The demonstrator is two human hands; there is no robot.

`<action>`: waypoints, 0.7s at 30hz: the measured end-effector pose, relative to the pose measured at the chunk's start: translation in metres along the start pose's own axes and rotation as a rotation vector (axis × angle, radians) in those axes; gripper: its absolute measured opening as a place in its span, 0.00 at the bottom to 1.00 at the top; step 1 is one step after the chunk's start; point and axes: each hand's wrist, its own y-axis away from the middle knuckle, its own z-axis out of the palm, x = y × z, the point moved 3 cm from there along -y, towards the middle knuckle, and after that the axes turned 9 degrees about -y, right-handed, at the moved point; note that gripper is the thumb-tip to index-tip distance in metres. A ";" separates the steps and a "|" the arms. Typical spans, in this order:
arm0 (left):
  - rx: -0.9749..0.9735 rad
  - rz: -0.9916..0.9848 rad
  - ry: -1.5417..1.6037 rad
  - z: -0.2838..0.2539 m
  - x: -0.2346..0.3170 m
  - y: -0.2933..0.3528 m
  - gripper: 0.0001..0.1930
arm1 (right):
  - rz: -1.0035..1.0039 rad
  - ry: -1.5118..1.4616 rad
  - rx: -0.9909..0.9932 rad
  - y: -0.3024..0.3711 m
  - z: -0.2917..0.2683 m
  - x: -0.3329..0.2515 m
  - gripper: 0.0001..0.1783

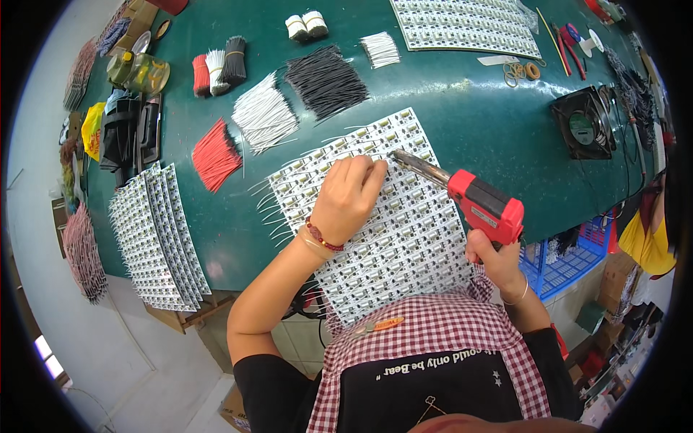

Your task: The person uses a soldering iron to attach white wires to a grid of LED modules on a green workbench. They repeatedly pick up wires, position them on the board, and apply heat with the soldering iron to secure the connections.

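A large panel of small white circuit boards [393, 249] lies tilted on the table in front of me, its near edge against my apron. Thin white wires stick out along its left edge. My right hand [494, 256] is wrapped round the grip of a red and black soldering gun [485, 206], whose metal tip touches or nearly touches the panel near its upper edge. Just left of that tip, my left hand [345, 200] rests on the panel with its fingers pinched together; what they hold is hidden.
Beyond the panel lie red wires [216, 155], white wires [265, 113] and black wires [326, 81]. More panels [155, 238] stack at the left edge; another panel [465, 27] lies at the back. A black fan [583, 123] stands right, above a blue basket [567, 260].
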 end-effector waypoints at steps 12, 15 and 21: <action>-0.001 0.001 0.030 -0.002 0.001 0.000 0.15 | -0.043 0.047 -0.003 -0.001 0.000 0.002 0.08; 0.005 -0.003 0.037 -0.003 0.001 -0.001 0.15 | -0.033 0.095 -0.008 -0.001 -0.002 0.002 0.08; 0.012 -0.003 0.037 -0.001 0.001 -0.001 0.15 | -0.032 0.056 0.014 0.000 -0.001 0.001 0.09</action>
